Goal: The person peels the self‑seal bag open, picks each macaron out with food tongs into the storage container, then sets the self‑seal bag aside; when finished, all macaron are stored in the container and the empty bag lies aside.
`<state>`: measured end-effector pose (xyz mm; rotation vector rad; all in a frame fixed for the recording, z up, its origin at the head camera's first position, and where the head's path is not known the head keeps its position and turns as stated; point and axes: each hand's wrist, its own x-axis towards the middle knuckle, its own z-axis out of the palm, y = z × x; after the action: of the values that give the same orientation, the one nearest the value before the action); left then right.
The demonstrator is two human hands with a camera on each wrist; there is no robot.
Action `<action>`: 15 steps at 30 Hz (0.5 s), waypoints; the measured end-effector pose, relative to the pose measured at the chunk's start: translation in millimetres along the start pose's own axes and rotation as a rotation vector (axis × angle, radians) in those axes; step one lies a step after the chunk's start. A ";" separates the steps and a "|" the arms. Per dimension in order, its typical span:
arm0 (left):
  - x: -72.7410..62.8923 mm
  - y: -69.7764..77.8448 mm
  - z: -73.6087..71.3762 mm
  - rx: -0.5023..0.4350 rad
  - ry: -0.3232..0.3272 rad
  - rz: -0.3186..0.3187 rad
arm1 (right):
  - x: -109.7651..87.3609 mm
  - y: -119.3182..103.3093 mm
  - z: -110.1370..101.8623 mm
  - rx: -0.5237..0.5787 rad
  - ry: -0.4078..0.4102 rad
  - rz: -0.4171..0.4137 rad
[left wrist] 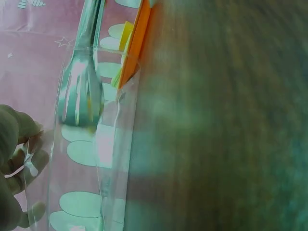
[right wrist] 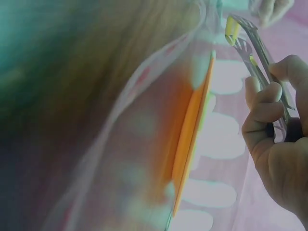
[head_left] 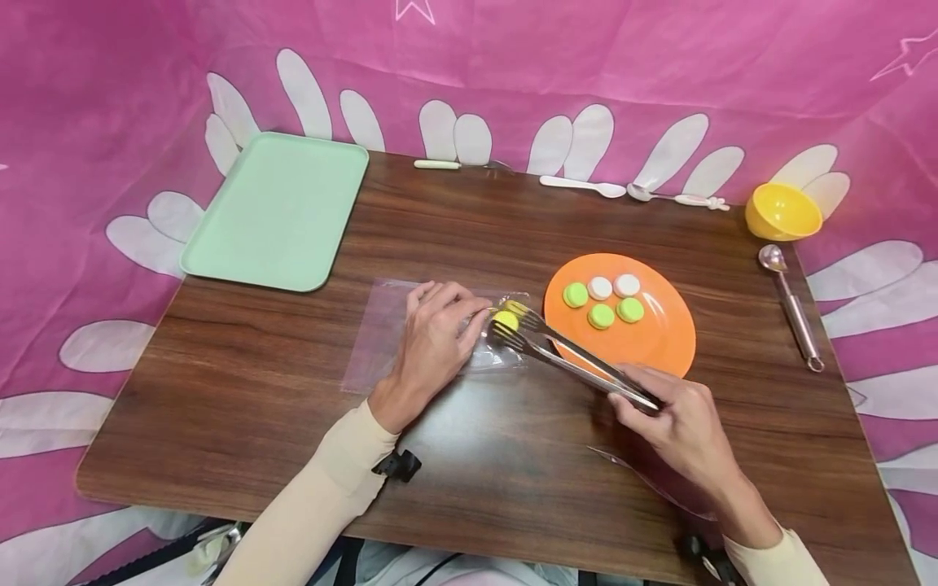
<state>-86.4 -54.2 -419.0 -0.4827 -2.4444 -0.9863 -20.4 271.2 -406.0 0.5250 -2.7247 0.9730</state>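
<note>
My left hand (head_left: 437, 338) pinches the edge of a clear plastic bag (head_left: 370, 342) at the table's middle; the left wrist view shows its fingers (left wrist: 36, 171) on the film. My right hand (head_left: 685, 427) grips metal tongs (head_left: 586, 370) by the handle end. Between their slotted tips is a small yellow disc (head_left: 506, 322), like a toy macaron, at the bag's right end. In the left wrist view the tongs' head (left wrist: 79, 91) appears behind or inside the clear film; I cannot tell which. Beside them, an orange plate (head_left: 670, 334) bears several green (head_left: 601, 317) and white discs (head_left: 626, 285).
A mint tray (head_left: 282, 212) lies at the back left. Along the back edge are a fork (head_left: 440, 164), a white spoon (head_left: 575, 185) and a ladle-like utensil (head_left: 677, 198). A yellow bowl (head_left: 780, 213) and a metal scoop (head_left: 795, 313) are at right. Clear film (head_left: 659, 480) lies beneath my right forearm.
</note>
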 end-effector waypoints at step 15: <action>-1.4 1.0 -0.5 -0.015 0.024 -0.002 | -42.5 29.4 -30.1 -0.074 0.162 0.203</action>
<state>-84.6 -54.1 -418.9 -0.4712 -2.4178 -1.0059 9.0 322.8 -412.8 0.1511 -2.6916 0.9115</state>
